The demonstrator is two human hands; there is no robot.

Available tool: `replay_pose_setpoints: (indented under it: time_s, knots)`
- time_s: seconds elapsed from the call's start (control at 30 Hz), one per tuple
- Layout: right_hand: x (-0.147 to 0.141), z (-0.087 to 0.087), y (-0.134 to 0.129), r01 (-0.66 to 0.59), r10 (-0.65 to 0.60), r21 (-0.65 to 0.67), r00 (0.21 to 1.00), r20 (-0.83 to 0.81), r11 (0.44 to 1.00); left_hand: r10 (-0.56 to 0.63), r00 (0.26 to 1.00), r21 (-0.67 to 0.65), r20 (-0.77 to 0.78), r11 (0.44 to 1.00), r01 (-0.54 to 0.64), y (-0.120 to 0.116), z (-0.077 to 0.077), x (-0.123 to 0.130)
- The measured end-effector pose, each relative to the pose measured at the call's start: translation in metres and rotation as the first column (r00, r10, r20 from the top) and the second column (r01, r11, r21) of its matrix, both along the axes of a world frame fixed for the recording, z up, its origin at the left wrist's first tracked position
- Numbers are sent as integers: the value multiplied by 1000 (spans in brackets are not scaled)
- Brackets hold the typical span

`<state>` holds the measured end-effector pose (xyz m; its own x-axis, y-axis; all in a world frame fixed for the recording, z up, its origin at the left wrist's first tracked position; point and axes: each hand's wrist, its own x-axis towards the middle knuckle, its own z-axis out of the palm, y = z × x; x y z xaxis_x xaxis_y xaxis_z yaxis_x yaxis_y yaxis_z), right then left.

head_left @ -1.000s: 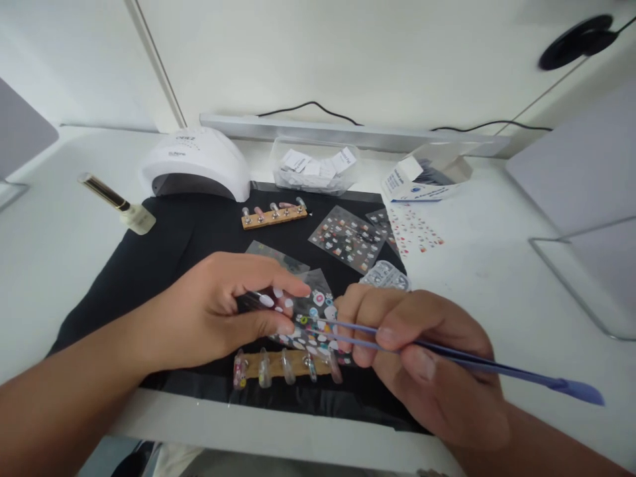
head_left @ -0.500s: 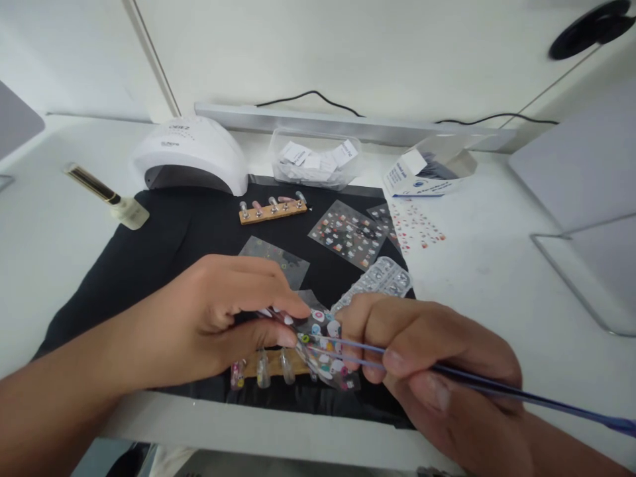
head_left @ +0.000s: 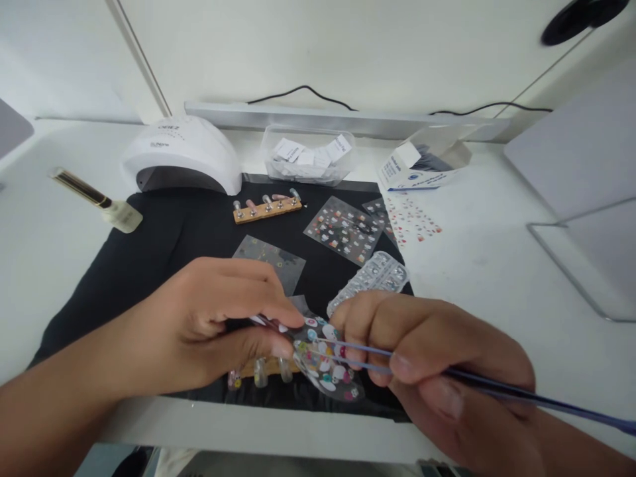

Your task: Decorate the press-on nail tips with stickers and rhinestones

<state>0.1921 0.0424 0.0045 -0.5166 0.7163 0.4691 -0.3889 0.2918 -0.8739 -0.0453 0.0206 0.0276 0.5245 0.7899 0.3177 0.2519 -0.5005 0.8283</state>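
My left hand (head_left: 233,324) pinches the near-left edge of a clear nail sticker sheet (head_left: 328,371) covered in small colourful motifs. The sheet bends up off the black cloth. In my right hand (head_left: 437,358) are blue tweezers (head_left: 368,358), closed in by thumb and fingers, their tips at the stickers beside my left thumb. Whether the tips grip a sticker I cannot tell. Below my left hand lies a wooden nail tip stand (head_left: 273,366) with clear nail tips (head_left: 260,372), partly hidden by the hand and sheet.
Across the black cloth (head_left: 163,232) lie another nail tip stand (head_left: 268,211), more sticker sheets (head_left: 345,228) and a rhinestone case (head_left: 370,281). Behind stand a white nail lamp (head_left: 183,152), a clear tub (head_left: 308,159) and a pad box (head_left: 422,165). A polish bottle (head_left: 122,215) is at left.
The view has shifted slightly. The sheet's free end is tilted and spread a little more towards me. Both hands keep their holds, and the tweezer tips stay at the stickers.
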Motion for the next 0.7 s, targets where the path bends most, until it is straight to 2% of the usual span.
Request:
replay_pose_setpoints:
  time_s: [0.1,0.2,0.3,0.43,0.5,0.57,0.63,0.7]
  knots:
    - [-2,2,3,-50,50,-11,998,24,999,-51,999,-44,4,998,51,0,0,-1]
    - [-6,3,8,-136,139,-121,990,16,983,-89,996,-88,11,992,90,0,0,-3]
    - [-11,3,12,-208,206,-297,978,-39,932,-83,996,-134,17,987,85,2,0,-6]
    - [-15,1,15,-276,255,-418,961,-106,865,-60,993,-279,105,956,88,6,-2,-7]
    - [-16,-1,15,-289,265,-439,957,-118,851,-12,983,-403,181,911,85,8,-4,-6]
    - [-17,-2,17,-268,242,-434,963,-117,860,85,969,-504,234,863,46,10,-6,-3]
    - [-18,-3,19,-230,193,-423,973,-128,877,192,941,-544,278,839,-10,12,-7,0]
    - [-17,-4,21,-191,148,-404,980,-136,895,294,892,-532,343,843,-73,14,-8,2]
